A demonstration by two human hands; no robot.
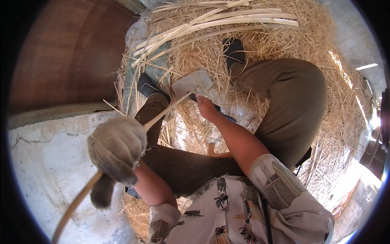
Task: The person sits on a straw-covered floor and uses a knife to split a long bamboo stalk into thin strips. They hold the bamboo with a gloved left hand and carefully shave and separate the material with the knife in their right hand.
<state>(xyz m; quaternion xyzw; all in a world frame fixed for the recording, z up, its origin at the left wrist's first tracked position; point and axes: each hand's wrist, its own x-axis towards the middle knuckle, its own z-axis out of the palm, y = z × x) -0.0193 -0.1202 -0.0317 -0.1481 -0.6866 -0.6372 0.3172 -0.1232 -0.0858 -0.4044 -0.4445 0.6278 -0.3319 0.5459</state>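
My left hand (115, 146), in a thick grey-brown work glove, is closed around a long split bamboo strip (164, 114). One end of the strip runs up and right to a flat grey stone block (191, 83); the other end bends down past the lower left. My bare right hand (206, 107) grips a dark knife (226, 115), its dark part reaching out on both sides of the fist. The strip's far end meets the knife beside my fingers, at the near edge of the block. How the knife's edge lies against it is too small to tell.
Pale shavings (292, 44) cover the floor around my bent legs (292, 93). Long split bamboo strips (243, 20) lie beyond my feet. A curved wooden piece (215, 151) is near my lap. Left are a cracked whitish ledge (48, 150) and a brown panel (73, 53).
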